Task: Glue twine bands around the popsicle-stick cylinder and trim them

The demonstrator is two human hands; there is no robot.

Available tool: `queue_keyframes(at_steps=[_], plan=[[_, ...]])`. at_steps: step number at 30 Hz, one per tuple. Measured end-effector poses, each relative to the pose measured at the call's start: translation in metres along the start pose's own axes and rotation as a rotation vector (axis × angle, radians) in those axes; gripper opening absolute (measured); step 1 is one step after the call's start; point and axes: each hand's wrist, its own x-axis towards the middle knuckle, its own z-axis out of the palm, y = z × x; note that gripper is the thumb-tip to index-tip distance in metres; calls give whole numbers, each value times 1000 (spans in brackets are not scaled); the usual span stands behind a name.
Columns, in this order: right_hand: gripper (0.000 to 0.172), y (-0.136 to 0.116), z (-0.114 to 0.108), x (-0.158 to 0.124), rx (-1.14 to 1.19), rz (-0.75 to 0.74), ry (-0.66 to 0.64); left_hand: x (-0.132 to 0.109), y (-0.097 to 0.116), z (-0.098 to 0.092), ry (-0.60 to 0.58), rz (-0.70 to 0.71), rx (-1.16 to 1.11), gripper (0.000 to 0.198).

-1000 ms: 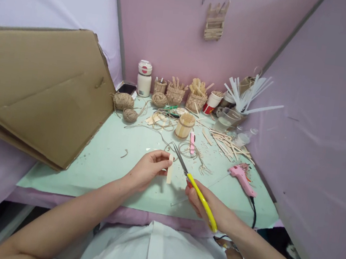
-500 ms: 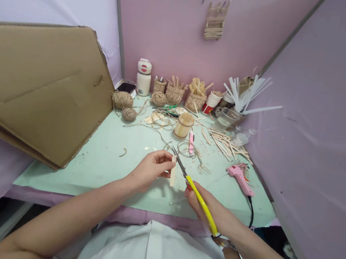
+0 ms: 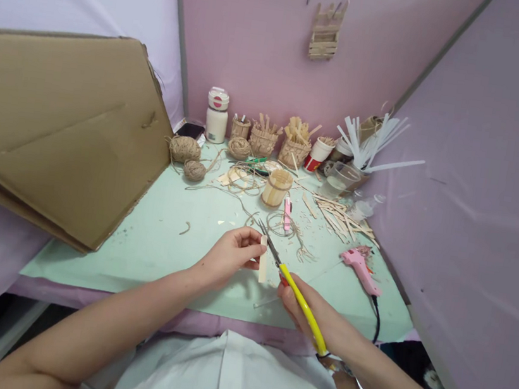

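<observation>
While my left hand (image 3: 227, 255) pinches a small wooden stick (image 3: 262, 266) upright above the green mat (image 3: 158, 238), my right hand (image 3: 309, 309) grips yellow-handled scissors (image 3: 293, 285), blades touching the stick's right edge.

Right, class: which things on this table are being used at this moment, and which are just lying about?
In use: left hand, wooden stick, right hand, scissors.
Lying about: glue gun, twine ball, cardboard, flask, small wooden barrel.
</observation>
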Motion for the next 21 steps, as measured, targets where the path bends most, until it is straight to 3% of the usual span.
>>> queue_keyframes(at_steps=[21], plan=[[48, 0, 8, -7, 68, 48, 72, 0, -1, 7, -33, -7, -35, 24]])
